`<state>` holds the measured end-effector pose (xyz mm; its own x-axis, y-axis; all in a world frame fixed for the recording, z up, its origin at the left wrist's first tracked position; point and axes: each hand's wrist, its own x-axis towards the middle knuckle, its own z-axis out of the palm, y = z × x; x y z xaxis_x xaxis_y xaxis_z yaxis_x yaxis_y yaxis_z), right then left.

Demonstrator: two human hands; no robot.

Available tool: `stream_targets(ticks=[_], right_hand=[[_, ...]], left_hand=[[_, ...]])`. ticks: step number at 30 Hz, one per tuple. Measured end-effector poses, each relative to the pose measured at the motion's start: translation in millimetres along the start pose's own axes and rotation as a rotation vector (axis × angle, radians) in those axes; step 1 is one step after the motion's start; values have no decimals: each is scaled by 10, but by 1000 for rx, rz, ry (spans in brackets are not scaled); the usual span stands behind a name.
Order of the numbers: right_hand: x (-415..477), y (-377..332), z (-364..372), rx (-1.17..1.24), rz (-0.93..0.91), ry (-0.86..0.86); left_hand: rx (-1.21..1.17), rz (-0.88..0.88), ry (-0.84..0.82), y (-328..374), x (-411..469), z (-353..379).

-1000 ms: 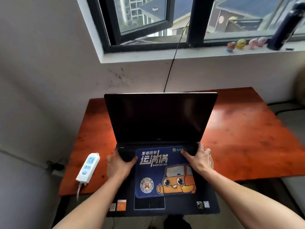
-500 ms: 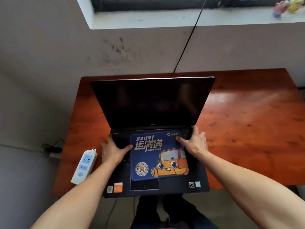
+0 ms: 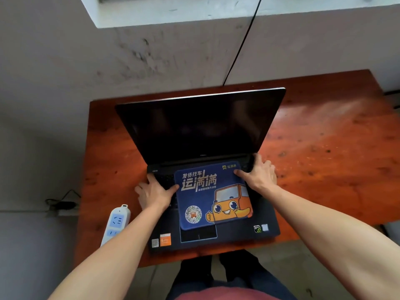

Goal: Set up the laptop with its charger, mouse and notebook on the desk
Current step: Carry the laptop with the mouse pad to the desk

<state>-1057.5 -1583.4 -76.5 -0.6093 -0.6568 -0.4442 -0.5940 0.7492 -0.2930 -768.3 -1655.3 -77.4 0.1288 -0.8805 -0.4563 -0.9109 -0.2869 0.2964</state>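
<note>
An open black laptop (image 3: pixel 199 128) with a dark screen stands on the red-brown wooden desk (image 3: pixel 324 159), its front edge slightly past the desk's near edge. A blue mouse pad (image 3: pixel 207 191) with an orange cartoon truck lies on its keyboard. My left hand (image 3: pixel 153 192) grips the left side of the laptop base, thumb touching the pad's left edge. My right hand (image 3: pixel 258 175) grips the right side near the hinge, thumb on the pad's upper right corner. No charger, mouse or notebook shows.
A white and blue power strip (image 3: pixel 115 223) lies at the desk's left front corner. A thin black cable (image 3: pixel 240 46) runs down the wall behind the laptop. A black plug and cord (image 3: pixel 62 204) sit by the wall, left of the desk.
The laptop has slid farther onto the desk with both hands still on its base. My view has tilted down, so the window is out of sight.
</note>
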Motion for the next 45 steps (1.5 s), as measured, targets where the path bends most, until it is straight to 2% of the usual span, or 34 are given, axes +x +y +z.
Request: stream_targets(ticks=[8,12,14,16,18,23,27,30,34,38,45], right_hand=[[-41,-82,54,-127,-48,36],[-135,12,-32,-149,-98,49],[-228,137,-78,-36,-73,54],[-350,249,-79,130,-21,-12],[-482,308,-6,242,28,-111],[-653,319,171,428,207,-151],[-715,390,203,514,183,-255],[-716,553,80,560,113,-226],[-597,839,-282,539,27,-95],[-333,1389,-750,523,78,57],[5,2283,-1083,440,143,99]], left_hand=[[67,1,-18,36,-115,-34],[224,212,96,44,-255,-40],[33,201,22,57,-331,-19],[-204,74,-127,75,-402,30],[-361,-53,-202,90,-453,85],[-449,-156,-235,108,-385,164],[-506,-106,-279,200,-366,157],[-479,-37,-324,432,-429,153],[-461,98,-412,931,-699,246],[-495,187,-456,1586,-1046,498],[-459,190,-431,2246,-1393,1093]])
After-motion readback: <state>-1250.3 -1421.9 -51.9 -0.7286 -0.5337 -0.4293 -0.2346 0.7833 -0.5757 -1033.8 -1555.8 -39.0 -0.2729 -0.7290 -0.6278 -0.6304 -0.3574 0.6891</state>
